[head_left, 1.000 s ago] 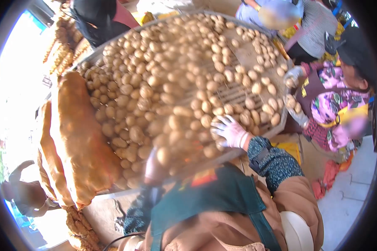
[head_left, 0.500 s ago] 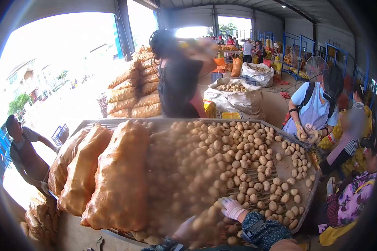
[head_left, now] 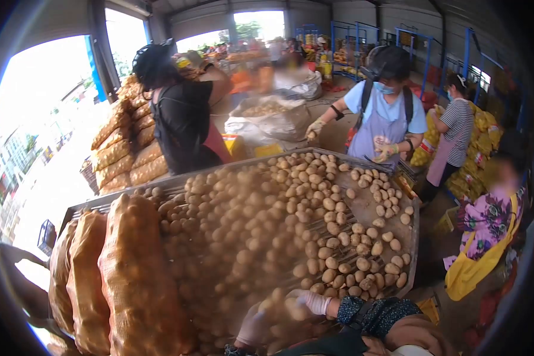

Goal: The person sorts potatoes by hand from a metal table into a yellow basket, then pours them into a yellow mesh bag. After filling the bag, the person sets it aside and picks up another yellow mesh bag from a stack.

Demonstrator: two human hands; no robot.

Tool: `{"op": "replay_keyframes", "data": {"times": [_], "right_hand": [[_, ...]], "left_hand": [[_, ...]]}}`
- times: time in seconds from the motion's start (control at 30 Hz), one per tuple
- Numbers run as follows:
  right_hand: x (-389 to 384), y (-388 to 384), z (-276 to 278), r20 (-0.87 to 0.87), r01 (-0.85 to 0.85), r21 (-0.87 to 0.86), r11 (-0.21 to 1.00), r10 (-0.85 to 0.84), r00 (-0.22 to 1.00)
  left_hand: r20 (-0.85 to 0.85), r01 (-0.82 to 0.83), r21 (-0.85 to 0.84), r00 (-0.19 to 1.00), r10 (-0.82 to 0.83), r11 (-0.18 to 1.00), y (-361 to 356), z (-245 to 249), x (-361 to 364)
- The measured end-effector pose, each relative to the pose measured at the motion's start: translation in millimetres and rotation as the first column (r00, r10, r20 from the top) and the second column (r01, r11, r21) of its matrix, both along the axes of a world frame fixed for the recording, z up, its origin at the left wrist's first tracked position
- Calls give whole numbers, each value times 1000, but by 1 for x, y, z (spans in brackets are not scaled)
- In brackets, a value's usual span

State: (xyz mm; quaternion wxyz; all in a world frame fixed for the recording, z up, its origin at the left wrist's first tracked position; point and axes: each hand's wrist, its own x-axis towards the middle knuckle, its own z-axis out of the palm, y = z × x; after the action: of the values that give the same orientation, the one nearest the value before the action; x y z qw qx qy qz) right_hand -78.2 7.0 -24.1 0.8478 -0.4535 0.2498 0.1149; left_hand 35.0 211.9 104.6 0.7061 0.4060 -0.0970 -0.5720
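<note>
My right hand (head_left: pixel 312 301), in a whitish glove, reaches in from the lower right among the potatoes (head_left: pixel 332 240) on the slatted sorting table (head_left: pixel 369 209). Its fingers stretch leftward over the potatoes at the near side, and its tips are hazy. To its left, my left hand (head_left: pixel 253 327), also gloved, is low at the near side beside more potatoes. A hazy smear covers the middle of the picture, so the left fingers, and whatever they may touch, cannot be made out.
Large mesh sacks (head_left: pixel 137 279) lie along the table's left side. Across the table stand a person in black (head_left: pixel 181 127) and a person in a lavender apron (head_left: pixel 381 127). Another person (head_left: pixel 486 222) is at the right. White bulk bags (head_left: pixel 267 126) and stacked sacks (head_left: pixel 115 151) stand behind.
My view has turned right, shifting the scene leftward. My right hand stays among the potatoes at the near side. The person in the lavender apron has moved their hands apart.
</note>
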Motion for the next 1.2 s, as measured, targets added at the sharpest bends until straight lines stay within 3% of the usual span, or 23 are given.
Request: {"op": "replay_keyframes", "data": {"times": [0.03,0.07,0.1,0.13,0.17,0.2,0.27,0.3,0.43,0.47,0.53,0.57,0.63,0.7,0.8,0.87,0.93,0.97,1.0,1.03,1.07,1.17,1.2], "right_hand": [[-3,9,-19,14,9,-67,998,-8,1000],[-9,16,-10,222,13,-514,858,119,968],[-13,17,35,1,52,72,996,-53,999],[-13,17,6,40,111,187,976,-120,992],[-26,24,-25,215,108,293,950,-176,961],[-39,31,-56,372,68,413,908,-237,898],[-47,26,-35,333,128,440,889,-293,896],[-47,21,-15,312,139,456,879,-303,900],[-62,21,69,292,100,483,870,-267,918],[-73,18,79,297,184,362,914,-301,906],[-88,17,77,247,393,24,919,-387,889],[-77,9,52,153,383,230,895,-422,894],[-75,14,47,149,556,360,749,-635,758],[-70,-12,-4,-11,469,698,541,-647,763],[-89,-20,50,300,405,657,636,-713,634],[-94,-21,56,267,437,711,551,-786,558],[-102,-28,20,52,389,853,349,-797,601],[-108,-25,20,70,494,743,452,-786,614],[-117,-19,27,113,400,831,387,-821,559],[-122,-12,41,-10,629,696,345,-872,489],[-141,-7,48,19,686,613,391,-876,482],[-188,2,59,17,775,511,371,-906,422],[-206,-2,47,49,774,507,379,-909,413]], "left_hand": [[98,39,86,994,-48,996,-3,-49,8],[203,70,164,974,-103,984,-10,-97,15],[251,-29,186,968,-19,982,-25,-54,-7],[303,-151,197,949,86,969,-32,-9,-28],[846,-49,148,524,-100,988,-17,-75,-11],[995,53,67,73,-71,996,-15,-111,6],[782,-49,167,615,-102,985,-33,-103,1],[434,44,249,888,-152,967,-39,-75,-13],[697,250,122,668,-262,961,-65,-35,-30],[755,288,92,604,-255,953,-68,-31,-28],[384,355,-37,868,-314,934,-68,2,-40],[553,290,-20,801,-231,957,-68,-30,-29],[540,148,-27,835,-110,989,-69,-27,-30],[570,-3,84,820,-46,996,-59,-47,-18],[635,-157,184,773,5,970,-41,-94,1],[942,-154,261,258,-216,953,-26,-100,6],[914,-222,227,-288,-287,948,-18,-117,6],[865,-250,352,-280,-415,902,-19,-106,-7],[842,-187,392,-322,-433,901,-21,-112,-8],[819,-123,431,-363,-444,894,-25,-113,-11],[741,-253,538,-313,-594,804,-26,-119,-15],[649,-118,758,41,-759,642,-41,-149,1],[619,-144,781,52,-784,608,-41,-153,4]]}}
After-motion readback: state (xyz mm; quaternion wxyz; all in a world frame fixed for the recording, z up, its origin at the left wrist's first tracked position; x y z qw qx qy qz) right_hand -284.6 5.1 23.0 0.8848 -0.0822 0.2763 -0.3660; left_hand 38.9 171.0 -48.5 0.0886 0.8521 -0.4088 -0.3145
